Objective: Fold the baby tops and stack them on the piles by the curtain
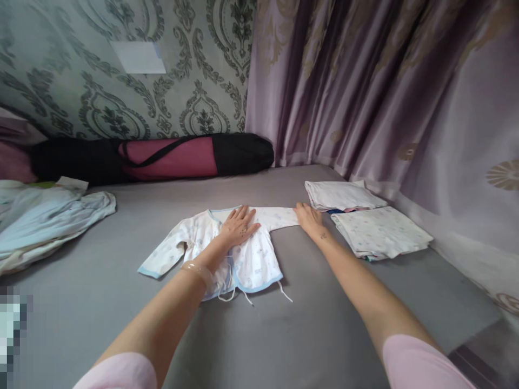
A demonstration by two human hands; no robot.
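Note:
A small white baby shirt [251,259] with light blue trim and tie strings lies spread flat on the grey bed sheet [284,335]. My left hand [239,226] rests flat on the shirt's chest, fingers stretched out, a clear bangle on the wrist. My right hand [308,218] lies on the end of the shirt's right sleeve, which is pulled out straight to the right; its fingers are partly hidden and appear to press or pinch the cuff.
Two folded stacks of white baby clothes [343,194] [381,231] lie at the right near the purple curtain [385,86]. A black and maroon roll bag [170,156] lies along the patterned wall. Crumpled pale blue cloth [44,221] sits at the left.

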